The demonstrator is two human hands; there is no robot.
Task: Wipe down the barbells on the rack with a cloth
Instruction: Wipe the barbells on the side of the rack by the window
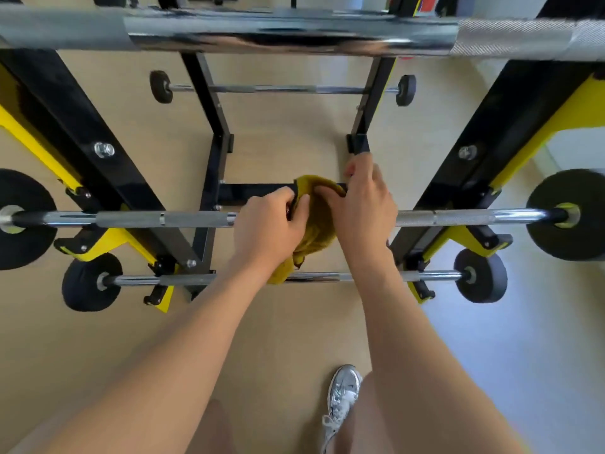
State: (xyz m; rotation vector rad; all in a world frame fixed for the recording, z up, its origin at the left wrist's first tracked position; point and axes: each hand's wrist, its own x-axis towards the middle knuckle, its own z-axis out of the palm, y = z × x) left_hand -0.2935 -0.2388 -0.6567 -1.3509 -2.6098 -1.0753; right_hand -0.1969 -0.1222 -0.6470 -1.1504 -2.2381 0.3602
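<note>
A mustard-yellow cloth (319, 221) is bunched over the middle of a chrome barbell (163, 219) that lies across the black and yellow rack (98, 178). My left hand (268, 229) grips the cloth from the left, and my right hand (361, 208) holds it from the right. Both hands sit on the bar's centre, and a tail of cloth hangs down. A shorter barbell (409, 276) rests below it, partly hidden by my arms. Close to the camera, a thick bar (294, 32) runs across the top of the view. A small barbell (281, 89) lies farther back.
Black plates (571, 214) cap the ends of the wiped bar, with smaller plates (481, 275) on the lower bar. Slanted rack uprights (484, 152) flank my hands. My silver sneaker (342, 398) stands on the beige floor (284, 322).
</note>
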